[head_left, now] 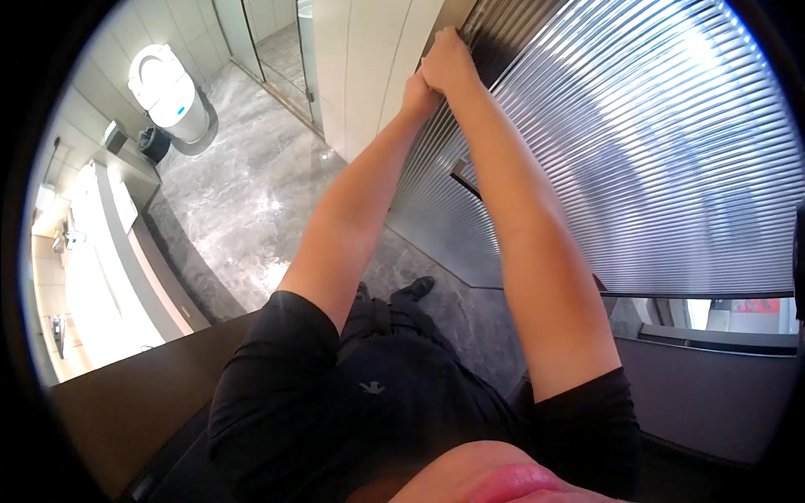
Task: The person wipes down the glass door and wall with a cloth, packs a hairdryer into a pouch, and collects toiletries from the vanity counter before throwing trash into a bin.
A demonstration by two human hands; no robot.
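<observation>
Both my arms reach out to the edge of a ribbed glass door [671,168], near a pale wall panel. My left hand [420,94] is closed, its knuckles close against my right hand. Slightly farther out, my right hand [449,60] is also closed, at the dark strip [503,38] beside the glass. Whatever the fingers of either hand grip is hidden from view. A dark door handle [466,178] shows between my forearms, with neither hand on it.
A white toilet [172,92] with its lid raised stands at the far left, beside a black bin [153,144]. A lit washbasin counter [109,260] runs along the left. Grey marble floor [243,210] lies between. A glass shower partition [277,50] stands at the back.
</observation>
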